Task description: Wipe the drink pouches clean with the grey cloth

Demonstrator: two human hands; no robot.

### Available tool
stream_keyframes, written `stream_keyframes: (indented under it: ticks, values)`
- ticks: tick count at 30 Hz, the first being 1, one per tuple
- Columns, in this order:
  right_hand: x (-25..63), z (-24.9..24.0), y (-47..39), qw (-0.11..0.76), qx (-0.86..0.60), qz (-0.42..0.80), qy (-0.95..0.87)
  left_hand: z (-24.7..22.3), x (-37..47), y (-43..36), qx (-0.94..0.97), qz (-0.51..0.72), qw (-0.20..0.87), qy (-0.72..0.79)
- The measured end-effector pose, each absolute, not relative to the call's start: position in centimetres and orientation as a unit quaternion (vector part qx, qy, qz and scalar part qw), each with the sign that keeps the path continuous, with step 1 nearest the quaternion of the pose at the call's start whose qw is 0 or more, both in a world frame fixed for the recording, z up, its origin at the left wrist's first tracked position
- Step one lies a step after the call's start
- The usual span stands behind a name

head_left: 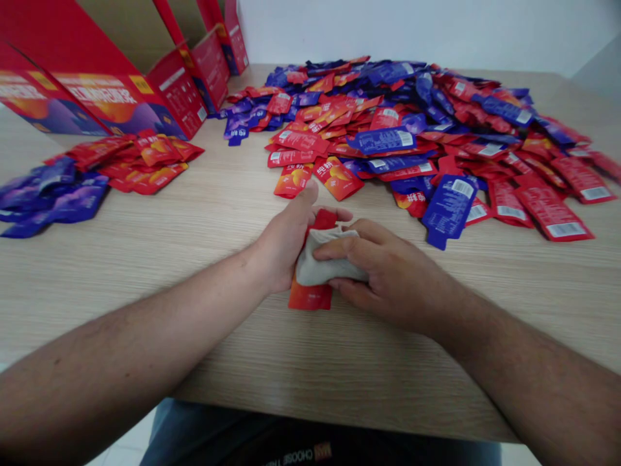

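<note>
At the far left of the counter (160, 259), a small pile of blue pouches (58, 197) lies overlapped, touching a matching pile of red-and-orange pouches (145, 162) just to its right. Behind both piles, red cartons (109, 107) with purple and orange print stand in a row that runs back toward the wall (412, 32), their brown insides showing above the printed fronts. Nearer the middle, the left hand (286, 249) is turned palm inward with its thumb pointing up and away; a single red pouch (310, 298) lies against its palm, the orange end sticking out toward the person and the red neck toward the heap. The left fingers reach out behind that pouch, mostly hidden, so I cannot tell how firmly they grip it. A pale grey cloth (325, 265) covers the pouch's middle, bunched in the right hand (378, 265), whose fingers and thumb are closed around it and press it onto the pouch. Beyond the hands, a large heap of mixed red and blue pouches (334, 113) spreads from the middle to the right edge, many with barcodes facing up. At its near edge, one blue pouch (450, 207) points its neck toward the person.
</note>
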State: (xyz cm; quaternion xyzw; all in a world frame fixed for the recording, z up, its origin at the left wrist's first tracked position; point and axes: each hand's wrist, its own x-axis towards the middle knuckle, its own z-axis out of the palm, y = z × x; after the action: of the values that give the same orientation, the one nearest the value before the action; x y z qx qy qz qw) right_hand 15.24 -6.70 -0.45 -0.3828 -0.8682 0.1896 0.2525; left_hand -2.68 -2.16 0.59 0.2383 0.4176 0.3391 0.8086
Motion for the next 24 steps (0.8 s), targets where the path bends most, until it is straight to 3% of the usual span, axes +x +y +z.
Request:
stream_keyframes:
  ticks: [4, 9, 18, 24]
  values:
    - [15.6, -1.0, -5.6, 0.304, -0.460, 0.108, -0.827, 1.0, -2.3, -2.4, 0.213, 0.308, 0.855, 0.358]
    - [15.8, -1.1, -5.3, 0.314, -0.463, 0.106, -0.822, 0.9, -1.8, -2.6, 0.197, 0.333, 0.851, 0.355]
    - [15.8, 0.1, -6.7, 0.211, -0.360, 0.226, -0.880, 0.8, -1.8, -2.5, 0.205, 0.338, 0.795, 0.459]
    - [17.0, -0.6, -4.5, 0.273, -0.484, 0.086, -0.827, 0.5, -1.5, -2.7, 0.207, 0.330, 0.814, 0.431]
